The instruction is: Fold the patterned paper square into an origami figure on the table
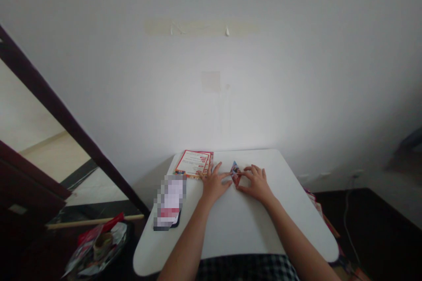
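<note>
A small folded paper [235, 171], pointed at its top and bottom and printed in blue and red, lies on the white table [237, 228] between my two hands. My left hand [215, 183] holds its left edge with index finger and thumb, while the other fingers are spread toward the printed sheets. From the other side, my right hand [256, 183] grips the right edge, its index finger on the middle and its thumb near the lower point. The fingertips partly cover the paper's sides. Printed sheets [193, 162] with red borders lie just beyond my left hand.
A phone [169, 204], its screen blurred out, lies at the table's left side. A wall [211, 114] stands behind the table. On the floor at left is a bin [102, 250] with wrappers. A cable [347, 210] hangs at right.
</note>
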Demonstrator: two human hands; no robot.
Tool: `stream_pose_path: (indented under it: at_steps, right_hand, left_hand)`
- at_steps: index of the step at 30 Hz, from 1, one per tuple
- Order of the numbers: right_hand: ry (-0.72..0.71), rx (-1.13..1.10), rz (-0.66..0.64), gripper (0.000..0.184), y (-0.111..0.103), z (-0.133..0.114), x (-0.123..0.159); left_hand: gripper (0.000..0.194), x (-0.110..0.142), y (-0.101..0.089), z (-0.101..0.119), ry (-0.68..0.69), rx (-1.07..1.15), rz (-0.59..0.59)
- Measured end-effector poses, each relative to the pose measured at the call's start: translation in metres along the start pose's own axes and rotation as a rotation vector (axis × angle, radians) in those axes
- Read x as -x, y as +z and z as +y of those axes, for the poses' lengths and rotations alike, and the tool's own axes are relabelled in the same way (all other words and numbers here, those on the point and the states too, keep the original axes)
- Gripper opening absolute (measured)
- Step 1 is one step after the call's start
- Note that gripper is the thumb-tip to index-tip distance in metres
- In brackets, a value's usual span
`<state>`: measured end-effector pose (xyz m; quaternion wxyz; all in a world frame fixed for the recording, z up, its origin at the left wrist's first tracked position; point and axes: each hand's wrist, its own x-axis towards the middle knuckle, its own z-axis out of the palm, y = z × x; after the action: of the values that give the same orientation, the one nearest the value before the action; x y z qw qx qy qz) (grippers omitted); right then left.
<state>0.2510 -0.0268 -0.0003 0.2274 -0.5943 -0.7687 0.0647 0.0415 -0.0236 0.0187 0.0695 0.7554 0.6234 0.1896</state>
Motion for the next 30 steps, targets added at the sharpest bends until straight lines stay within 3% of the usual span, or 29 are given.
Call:
stream_pose_path:
  at_steps: [6, 20, 30]
  right_hand:
    - [0.006, -0.036, -0.025, 0.029, 0.003, 0.008, -0.002]
    - [0.012, -0.048, 0.048, 0.03, 0.008, 0.009, -0.001]
    - [-0.014, -0.009, 0.084, 0.023, 0.012, 0.013, -0.002]
  left_hand:
    - [0.032, 0.0, 0.005, -0.001, 0.021, 0.024, 0.051]
    - [0.03, 0.001, 0.009, -0.002, 0.059, 0.037, 0.052]
    - [0.029, -0.002, 0.005, -0.007, 0.057, 0.079, -0.013]
